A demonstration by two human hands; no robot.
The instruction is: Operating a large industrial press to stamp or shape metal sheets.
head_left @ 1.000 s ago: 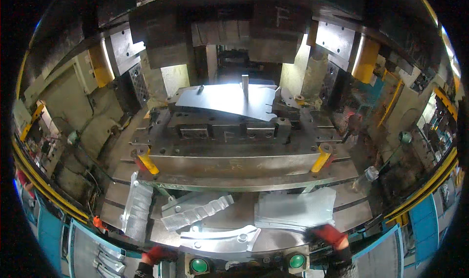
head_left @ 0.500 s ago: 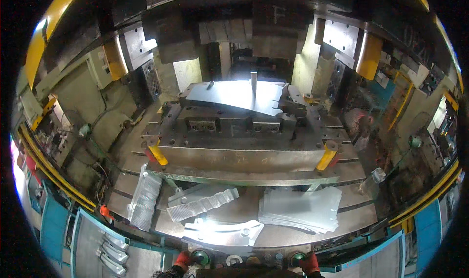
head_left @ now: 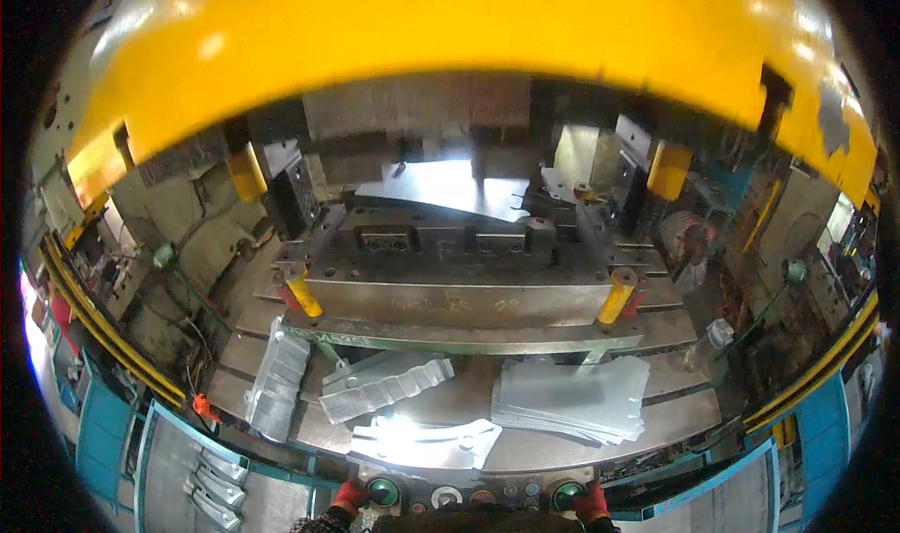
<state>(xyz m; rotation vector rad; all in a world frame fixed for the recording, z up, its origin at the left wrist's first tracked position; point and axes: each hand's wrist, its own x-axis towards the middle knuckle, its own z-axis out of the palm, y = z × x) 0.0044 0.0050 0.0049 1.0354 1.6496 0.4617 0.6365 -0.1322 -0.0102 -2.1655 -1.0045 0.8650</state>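
Note:
At the lower edge, my left hand in a red glove is against the side of a round green push button. My right hand, gloved too, is beside a second green button. Both hands are small here, and how their fingers are bent is not clear. Ahead, a flat sheet-metal blank lies on the lower die of a press. Above it hangs the dark upper die under the yellow press ram, with a gap between die and blank.
On the press bed lie a stack of flat blanks at right and formed metal parts at centre and left. Yellow-and-red posts stand at the die's front corners. More formed parts lie in a blue-edged bin at lower left.
The yellow ram and upper die have come down toward the blank, and now cover the top of the view. My hands stay by the green buttons; the blank has not visibly shifted on the die.

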